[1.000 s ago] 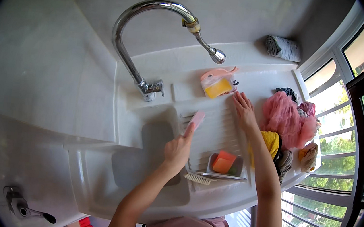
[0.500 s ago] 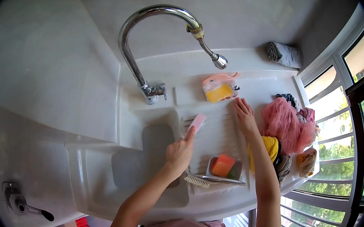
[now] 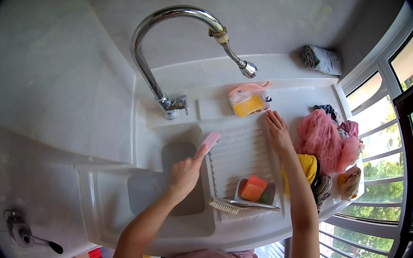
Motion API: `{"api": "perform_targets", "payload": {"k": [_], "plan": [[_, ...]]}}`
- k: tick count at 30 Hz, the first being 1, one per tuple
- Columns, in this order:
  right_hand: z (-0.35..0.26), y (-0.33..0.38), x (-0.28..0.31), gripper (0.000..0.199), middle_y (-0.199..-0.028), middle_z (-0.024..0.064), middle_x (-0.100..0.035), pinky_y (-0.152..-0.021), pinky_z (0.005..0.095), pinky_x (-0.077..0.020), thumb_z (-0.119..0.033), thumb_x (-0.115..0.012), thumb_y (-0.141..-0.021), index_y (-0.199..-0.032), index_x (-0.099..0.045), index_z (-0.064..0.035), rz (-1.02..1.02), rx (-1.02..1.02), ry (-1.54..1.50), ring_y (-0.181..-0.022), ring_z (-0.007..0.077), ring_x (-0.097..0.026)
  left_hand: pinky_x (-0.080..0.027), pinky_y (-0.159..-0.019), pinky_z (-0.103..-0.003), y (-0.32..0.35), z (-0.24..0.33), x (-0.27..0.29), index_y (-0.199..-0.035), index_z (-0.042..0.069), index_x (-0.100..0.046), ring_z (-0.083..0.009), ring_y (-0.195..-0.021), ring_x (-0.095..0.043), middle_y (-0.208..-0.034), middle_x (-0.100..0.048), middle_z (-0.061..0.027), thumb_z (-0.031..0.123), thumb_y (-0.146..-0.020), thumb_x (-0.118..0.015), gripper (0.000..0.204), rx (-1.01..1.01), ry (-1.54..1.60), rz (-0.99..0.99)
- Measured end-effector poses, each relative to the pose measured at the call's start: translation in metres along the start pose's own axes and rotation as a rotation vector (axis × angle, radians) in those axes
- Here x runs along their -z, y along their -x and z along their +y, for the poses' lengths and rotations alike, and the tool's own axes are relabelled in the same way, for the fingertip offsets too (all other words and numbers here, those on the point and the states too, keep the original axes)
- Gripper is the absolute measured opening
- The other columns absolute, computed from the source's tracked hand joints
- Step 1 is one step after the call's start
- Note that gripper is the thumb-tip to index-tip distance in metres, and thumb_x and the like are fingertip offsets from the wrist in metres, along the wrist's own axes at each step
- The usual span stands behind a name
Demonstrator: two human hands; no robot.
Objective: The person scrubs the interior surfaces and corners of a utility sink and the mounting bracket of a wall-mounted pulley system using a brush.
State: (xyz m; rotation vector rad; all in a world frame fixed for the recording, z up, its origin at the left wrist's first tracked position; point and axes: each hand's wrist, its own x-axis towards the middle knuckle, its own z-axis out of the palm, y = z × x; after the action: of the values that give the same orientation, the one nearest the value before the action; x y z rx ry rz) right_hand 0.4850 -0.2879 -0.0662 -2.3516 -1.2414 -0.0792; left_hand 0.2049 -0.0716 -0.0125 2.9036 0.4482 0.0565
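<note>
The left hand [image 3: 184,173] is closed around the lower end of a pink bar [image 3: 209,141], probably a soap bar or brush handle; which one cannot be told. The bar points up and away from the person and lies at the left edge of the ribbed washboard [image 3: 242,156], above the sink [image 3: 106,204].

The right hand [image 3: 278,132] is open, fingers extended and together, palm down. It rests flat on the upper right corner of the washboard and holds nothing. Just beyond its fingertips stands a yellow container [image 3: 247,102] with a pink lid, on the ledge behind the washboard.

At the near end of the washboard sits a grey tray [image 3: 269,194] containing an orange block [image 3: 254,188]. A white brush [image 3: 223,205] lies just left of the tray, bristles toward the person.

A chrome tap [image 3: 176,34] arches over the ledge; its spout ends above the container. To the right of the right forearm lies a heap of laundry: pink cloth [image 3: 326,140], a yellow cloth [image 3: 309,165] and darker items, near the window [image 3: 391,165]. A rolled grey cloth [image 3: 321,59] rests in the far corner. A second chrome fitting [image 3: 26,233] shows at the lower left.
</note>
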Motion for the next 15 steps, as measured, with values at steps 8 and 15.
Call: {"api": "perform_targets", "payload": {"k": [8, 15], "plan": [[-0.012, -0.007, 0.005, 0.045, -0.147, 0.0101, -0.034, -0.111, 0.0454, -0.0223, -0.006, -0.046, -0.086, -0.131, -0.047, -0.0030, -0.005, 0.029, 0.024, -0.138, 0.0296, -0.027, -0.048, -0.048, -0.044, -0.019, -0.051, 0.011, -0.137, 0.023, -0.043, -0.0344, -0.054, -0.062, -0.061, -0.062, -0.0152, 0.015, -0.091, -0.049, 0.047, -0.090, 0.029, 0.011], [-0.008, -0.008, 0.002, 0.046, -0.144, 0.0116, -0.038, -0.110, 0.0449, -0.0244, -0.003, -0.046, -0.086, -0.132, -0.046, -0.0037, 0.029, 0.003, -0.022, -0.136, 0.0298, -0.030, -0.052, -0.049, -0.040, -0.109, 0.005, -0.001, -0.140, 0.024, -0.039, -0.0298, -0.055, -0.064, -0.067, -0.063, -0.0141, 0.008, -0.085, -0.050, 0.058, -0.312, -0.136, -0.112]]}}
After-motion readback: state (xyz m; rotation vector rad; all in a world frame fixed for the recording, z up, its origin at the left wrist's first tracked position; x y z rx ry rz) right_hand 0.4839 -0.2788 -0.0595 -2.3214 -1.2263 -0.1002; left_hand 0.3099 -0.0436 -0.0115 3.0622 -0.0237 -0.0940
